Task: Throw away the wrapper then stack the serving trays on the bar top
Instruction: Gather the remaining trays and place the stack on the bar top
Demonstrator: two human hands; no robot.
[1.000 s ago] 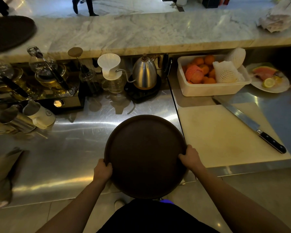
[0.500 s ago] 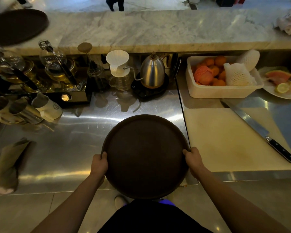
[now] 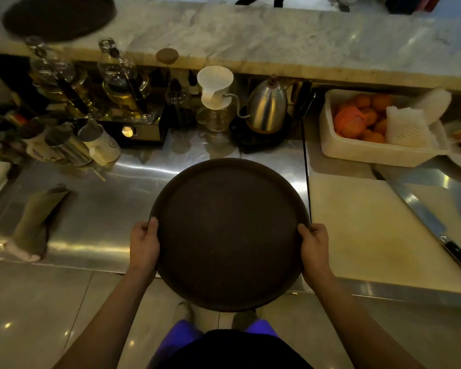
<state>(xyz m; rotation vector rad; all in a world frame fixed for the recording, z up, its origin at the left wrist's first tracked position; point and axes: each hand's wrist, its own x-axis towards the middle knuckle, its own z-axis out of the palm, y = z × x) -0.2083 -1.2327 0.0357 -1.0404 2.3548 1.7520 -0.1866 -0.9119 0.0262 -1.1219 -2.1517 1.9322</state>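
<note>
The person stands at the counter holding a round dark-brown serving tray (image 3: 228,233) level, the left hand (image 3: 144,245) clamped on its left rim and the right hand (image 3: 314,246) clamped on its right rim. It hangs over the near edge of the brushed-steel worktop (image 3: 104,209), and whether it rests there or is lifted clear I cannot tell. No wrapper shows anywhere, so I take that part as done and the stacking as the step in hand. A second dark round tray (image 3: 59,16) lies on the white marble bar top (image 3: 277,41), far left. The next move, I'd say, is to raise the held tray over the glass brewers (image 3: 88,78) and set it squarely onto that one. To the right, a white plastic tub (image 3: 378,153) holds oranges (image 3: 370,113) and white foam fruit nets (image 3: 407,126); the held tray is bare
</note>
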